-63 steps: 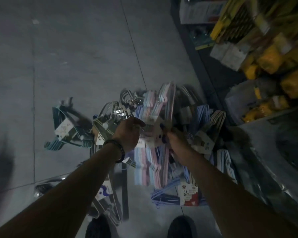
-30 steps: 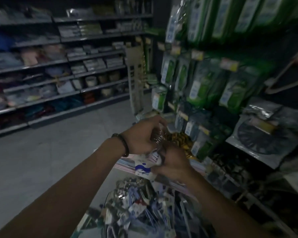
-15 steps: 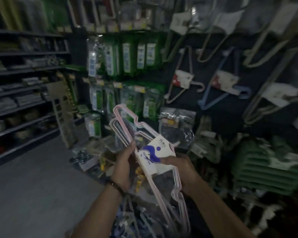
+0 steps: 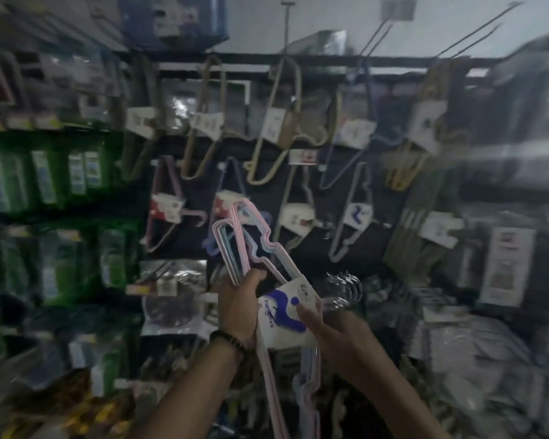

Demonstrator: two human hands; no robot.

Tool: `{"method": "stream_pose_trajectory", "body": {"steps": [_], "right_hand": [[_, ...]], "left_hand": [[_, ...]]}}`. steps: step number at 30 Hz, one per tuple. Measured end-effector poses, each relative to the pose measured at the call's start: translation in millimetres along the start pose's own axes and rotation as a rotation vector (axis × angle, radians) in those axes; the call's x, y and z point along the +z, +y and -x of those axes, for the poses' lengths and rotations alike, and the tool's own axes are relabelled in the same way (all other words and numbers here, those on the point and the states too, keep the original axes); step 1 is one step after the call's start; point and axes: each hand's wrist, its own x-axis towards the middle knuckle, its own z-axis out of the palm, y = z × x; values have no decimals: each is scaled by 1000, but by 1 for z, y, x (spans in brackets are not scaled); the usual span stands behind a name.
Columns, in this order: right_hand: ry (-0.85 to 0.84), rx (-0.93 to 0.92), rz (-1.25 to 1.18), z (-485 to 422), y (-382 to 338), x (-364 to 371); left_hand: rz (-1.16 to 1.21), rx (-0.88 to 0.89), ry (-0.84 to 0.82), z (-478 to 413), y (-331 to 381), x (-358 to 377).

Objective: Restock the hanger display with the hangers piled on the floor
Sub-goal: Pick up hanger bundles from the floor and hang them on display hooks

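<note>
Far left: shelves of green packets [image 4: 48,175], no part of the work.

Left hand [image 4: 240,307]: raised at centre frame, fingers [image 4: 256,275] curled round the upper limb of the hanger bundle [image 4: 235,239], gripping just left of the card sleeve [image 4: 282,315].

Hanger bundle: off the floor and held in the air by both hands in front of the hanger display [image 4: 327,210]. Pink and pale blue frames are banded together by the white sleeve, which bears a blue mark. The long axis is steeply tilted. One shoulder end stands up and to the left above the left hand; the other runs down between the forearms toward the bottom edge.

Right hand [image 4: 333,334]: the thumb lies flat on the sleeve face. The other fingers pass behind the card and are hidden, so a pinch is judged, not confirmed.

Chrome hooks [image 4: 346,288]: these project from the bundle to the right, just above the right hand, toward the display wall. The right hand is the nearer to them.

Display: packs hang in two rows. A matching pack [image 4: 357,215] with the same blue mark hangs above and slightly right of the hooks, apart from them. Motion blur is heavy, and which peg stands free cannot be told.

Judgement: the hooks must be raised and turned onto a peg. The right hand looks best placed to guide them, and the left to carry the weight.
</note>
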Motion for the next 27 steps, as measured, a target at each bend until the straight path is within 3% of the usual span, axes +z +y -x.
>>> {"method": "stream_pose_trajectory", "body": {"steps": [2,4,7,12,16,22,27], "right_hand": [[144,88,453,1,12,-53],[329,108,662,-3,15,-96],[469,-18,621,-29,20,-141],[353,-43,661,-100,62,-175],[331,-25,559,-139,92,-193],[340,-33,506,-193,103,-210],[331,46,611,-228,120,-221]], "left_hand": [[-68,8,-49,6,-15,48],[-164,50,-79,7,-34,87],[-205,93,-171,3,-56,135],[-296,231,-410,-14,-79,195],[-314,263,-488,-48,-80,220],[-585,388,-363,-152,-66,218],[-864,636,-406,-228,-55,216]]}}
